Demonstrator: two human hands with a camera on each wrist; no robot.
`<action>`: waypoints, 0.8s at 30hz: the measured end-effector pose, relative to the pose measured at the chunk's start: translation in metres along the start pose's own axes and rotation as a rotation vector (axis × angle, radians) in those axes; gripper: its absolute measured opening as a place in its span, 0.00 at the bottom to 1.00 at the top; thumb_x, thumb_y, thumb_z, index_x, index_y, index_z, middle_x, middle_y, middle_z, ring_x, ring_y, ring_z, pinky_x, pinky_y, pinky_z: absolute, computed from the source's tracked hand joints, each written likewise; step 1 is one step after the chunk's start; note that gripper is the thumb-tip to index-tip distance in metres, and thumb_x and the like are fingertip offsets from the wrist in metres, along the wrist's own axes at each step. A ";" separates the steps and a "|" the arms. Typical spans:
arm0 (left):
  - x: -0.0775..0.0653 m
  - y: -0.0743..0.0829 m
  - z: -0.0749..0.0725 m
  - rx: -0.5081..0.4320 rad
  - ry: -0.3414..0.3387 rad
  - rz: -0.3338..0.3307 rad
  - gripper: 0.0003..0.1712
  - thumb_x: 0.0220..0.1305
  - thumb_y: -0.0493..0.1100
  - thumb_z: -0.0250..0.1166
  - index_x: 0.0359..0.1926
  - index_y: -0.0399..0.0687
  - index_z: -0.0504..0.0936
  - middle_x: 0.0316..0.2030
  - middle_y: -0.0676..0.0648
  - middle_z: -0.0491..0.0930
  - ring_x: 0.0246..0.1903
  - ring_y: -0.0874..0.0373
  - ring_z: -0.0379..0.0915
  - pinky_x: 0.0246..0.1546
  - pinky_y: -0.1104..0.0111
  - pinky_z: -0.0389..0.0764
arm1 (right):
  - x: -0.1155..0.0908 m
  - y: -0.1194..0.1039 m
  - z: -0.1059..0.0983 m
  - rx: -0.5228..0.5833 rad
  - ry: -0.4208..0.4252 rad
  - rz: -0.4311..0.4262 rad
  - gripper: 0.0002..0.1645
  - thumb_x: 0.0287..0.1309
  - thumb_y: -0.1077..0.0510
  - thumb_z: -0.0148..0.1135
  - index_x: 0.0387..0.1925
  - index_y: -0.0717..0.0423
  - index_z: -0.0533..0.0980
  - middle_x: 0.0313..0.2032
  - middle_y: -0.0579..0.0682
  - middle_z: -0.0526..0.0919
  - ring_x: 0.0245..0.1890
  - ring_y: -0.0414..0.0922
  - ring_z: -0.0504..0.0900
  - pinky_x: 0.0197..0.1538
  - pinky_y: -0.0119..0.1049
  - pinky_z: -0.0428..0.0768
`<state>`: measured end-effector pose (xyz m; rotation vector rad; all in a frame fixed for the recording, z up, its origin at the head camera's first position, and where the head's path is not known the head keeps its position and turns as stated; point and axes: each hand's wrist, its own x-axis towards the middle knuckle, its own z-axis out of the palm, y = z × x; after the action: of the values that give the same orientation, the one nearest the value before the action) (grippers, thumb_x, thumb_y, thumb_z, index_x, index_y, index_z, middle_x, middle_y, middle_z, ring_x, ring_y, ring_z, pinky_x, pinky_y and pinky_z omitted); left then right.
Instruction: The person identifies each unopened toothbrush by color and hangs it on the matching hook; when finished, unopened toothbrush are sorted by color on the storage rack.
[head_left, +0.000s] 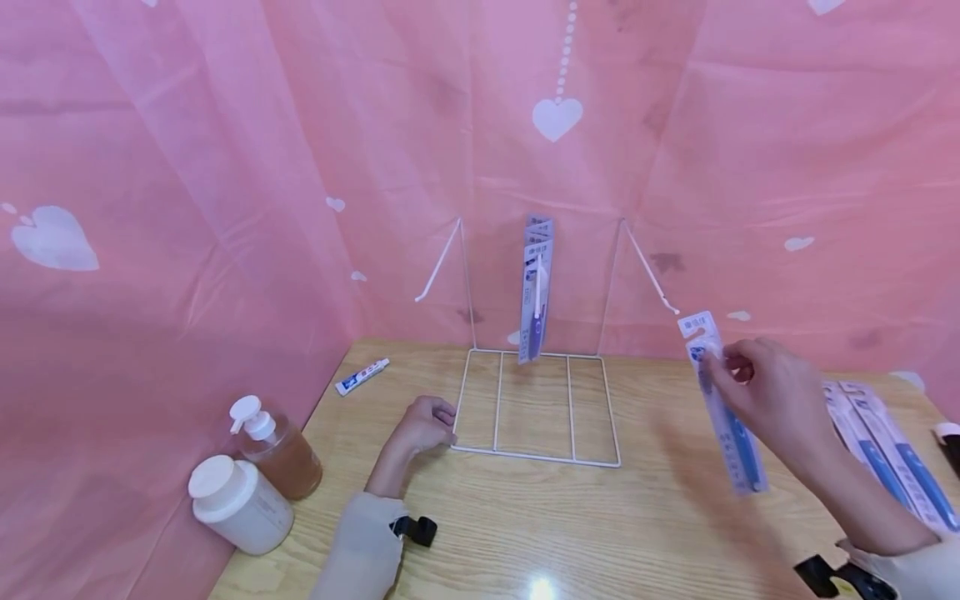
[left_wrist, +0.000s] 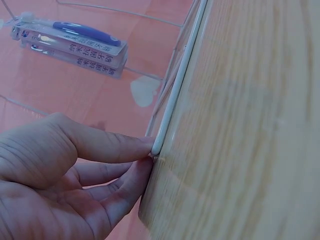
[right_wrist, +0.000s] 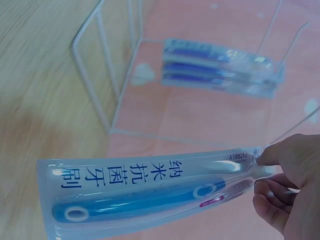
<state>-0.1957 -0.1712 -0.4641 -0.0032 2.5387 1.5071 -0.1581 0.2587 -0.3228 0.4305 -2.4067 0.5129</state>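
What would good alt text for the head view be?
A right hand holds a packaged toothbrush close to the right prong of a white wire rack; the left hand pinches its base. More packaged toothbrushes hang mid-rack.

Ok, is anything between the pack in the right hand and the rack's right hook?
Nothing visible. The right hand holds the pack close to the tip of the right hook; whether they touch, I can't tell. The hung packs are off to the left, out of that gap.
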 end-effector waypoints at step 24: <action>0.000 -0.001 0.000 0.005 0.007 0.011 0.24 0.42 0.24 0.73 0.45 0.32 0.80 0.35 0.43 0.78 0.35 0.52 0.75 0.38 0.64 0.79 | 0.004 -0.085 -0.038 0.219 0.356 -0.213 0.21 0.58 0.45 0.66 0.27 0.60 0.84 0.22 0.52 0.81 0.28 0.24 0.73 0.40 0.13 0.68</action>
<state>-0.1953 -0.1713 -0.4650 0.0069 2.5520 1.5077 -0.1060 0.2016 -0.2712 0.6250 -1.9467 0.6955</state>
